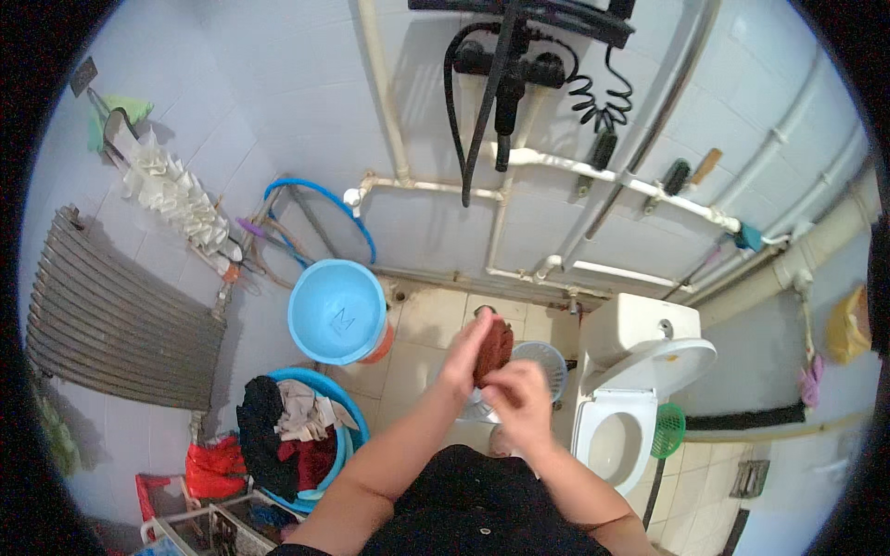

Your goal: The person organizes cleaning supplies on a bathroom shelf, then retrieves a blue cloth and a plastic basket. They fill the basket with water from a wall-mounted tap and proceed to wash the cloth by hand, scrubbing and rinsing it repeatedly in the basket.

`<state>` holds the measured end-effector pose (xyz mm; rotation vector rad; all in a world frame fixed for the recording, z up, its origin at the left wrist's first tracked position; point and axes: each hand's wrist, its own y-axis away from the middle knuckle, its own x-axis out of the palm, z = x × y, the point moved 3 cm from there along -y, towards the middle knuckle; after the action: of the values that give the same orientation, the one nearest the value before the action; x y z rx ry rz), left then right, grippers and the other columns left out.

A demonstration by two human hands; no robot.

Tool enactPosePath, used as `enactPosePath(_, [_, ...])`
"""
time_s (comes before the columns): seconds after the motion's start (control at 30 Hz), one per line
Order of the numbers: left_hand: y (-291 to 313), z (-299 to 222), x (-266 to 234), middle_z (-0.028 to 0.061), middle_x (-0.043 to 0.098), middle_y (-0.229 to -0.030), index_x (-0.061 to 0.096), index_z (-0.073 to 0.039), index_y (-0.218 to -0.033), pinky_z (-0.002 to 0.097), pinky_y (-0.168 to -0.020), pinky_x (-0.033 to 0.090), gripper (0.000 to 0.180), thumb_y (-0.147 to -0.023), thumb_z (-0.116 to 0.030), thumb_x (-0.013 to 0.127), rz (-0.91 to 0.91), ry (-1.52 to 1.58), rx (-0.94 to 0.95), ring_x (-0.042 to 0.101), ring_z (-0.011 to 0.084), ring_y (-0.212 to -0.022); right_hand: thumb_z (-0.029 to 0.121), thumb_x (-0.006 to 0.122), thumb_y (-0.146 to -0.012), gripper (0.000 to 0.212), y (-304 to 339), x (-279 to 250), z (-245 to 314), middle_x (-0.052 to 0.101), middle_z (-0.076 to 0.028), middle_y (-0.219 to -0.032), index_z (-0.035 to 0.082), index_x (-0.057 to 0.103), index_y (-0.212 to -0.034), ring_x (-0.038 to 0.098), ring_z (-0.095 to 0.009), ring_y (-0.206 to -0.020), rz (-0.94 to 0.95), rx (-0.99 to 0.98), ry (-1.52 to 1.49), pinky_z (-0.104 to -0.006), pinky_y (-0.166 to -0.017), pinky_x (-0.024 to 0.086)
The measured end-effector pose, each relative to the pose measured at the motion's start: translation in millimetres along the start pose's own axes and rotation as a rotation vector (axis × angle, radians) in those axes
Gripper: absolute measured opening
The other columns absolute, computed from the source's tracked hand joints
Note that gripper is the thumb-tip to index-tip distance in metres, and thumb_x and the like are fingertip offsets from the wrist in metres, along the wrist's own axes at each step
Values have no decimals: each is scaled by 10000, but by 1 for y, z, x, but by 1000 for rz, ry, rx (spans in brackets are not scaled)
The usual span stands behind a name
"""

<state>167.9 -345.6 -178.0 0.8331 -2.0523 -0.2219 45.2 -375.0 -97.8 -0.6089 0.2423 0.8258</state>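
Observation:
A reddish-brown cloth (494,353), small and bunched, is held up in front of me between my two hands. Along its left side lies my left hand (462,357), its fingers long and pressed together against the fabric; the thumb is hidden. My right hand (522,397) is curled, with its fingertips pinching the cloth's lower end. Below the hands a pale blue-grey plastic basket or basin (545,356) stands on the floor, partly covered by them. What lies in it cannot be made out.
A blue basin (337,311) rests on an orange bucket (378,345) at left. Nearer, a blue tub (356,408) holds dark, beige and maroon clothes (308,412). The toilet (619,435), lid raised, stands right, beside a green plastic mesh item (668,430). Pipes and a black shower fixture (508,69) line the wall.

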Motion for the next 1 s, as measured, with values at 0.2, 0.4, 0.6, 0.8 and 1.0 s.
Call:
enactPosePath(0.2, [45,-2,24,9,593,-768,556,-110,-821,294,-600,476,289,-917,-380,513,287,423,-219,579,132,-688,114,664,-752,103,-21,10,57,572,-120,-774,37,602,-781,562,-288,-689,-216,113,251,-348,-632,456])
enactPosePath(0.4, [77,-18,12,24,582,-856,556,-67,-940,306,-664,486,218,-909,-282,537,106,124,-77,585,147,-747,176,673,-782,224,1,-5,69,558,-104,-854,25,576,-915,576,-254,-818,-162,208,165,-323,-740,456])
enactPosePath(0.6, [57,-27,28,13,594,-850,583,-67,-932,261,-676,459,264,-909,-325,536,284,-657,68,559,107,-810,124,708,-764,172,46,-46,40,597,-18,-798,36,596,-861,539,-101,-735,-248,531,-231,-257,-681,448])
enactPosePath(0.8, [-2,-90,63,9,613,-958,598,-97,-1029,250,-707,455,211,-929,-251,493,169,-791,286,556,77,-855,95,698,-755,127,101,-100,41,582,-1,-753,45,595,-809,525,-89,-696,-446,574,-329,-247,-644,435])
enactPosePath(1.0, [-60,-196,137,51,632,-869,602,-38,-1000,273,-661,484,152,-900,-100,506,232,-898,821,605,124,-753,81,697,-750,120,160,-138,40,587,-9,-749,39,596,-799,527,-96,-697,-687,613,-286,-249,-660,435])
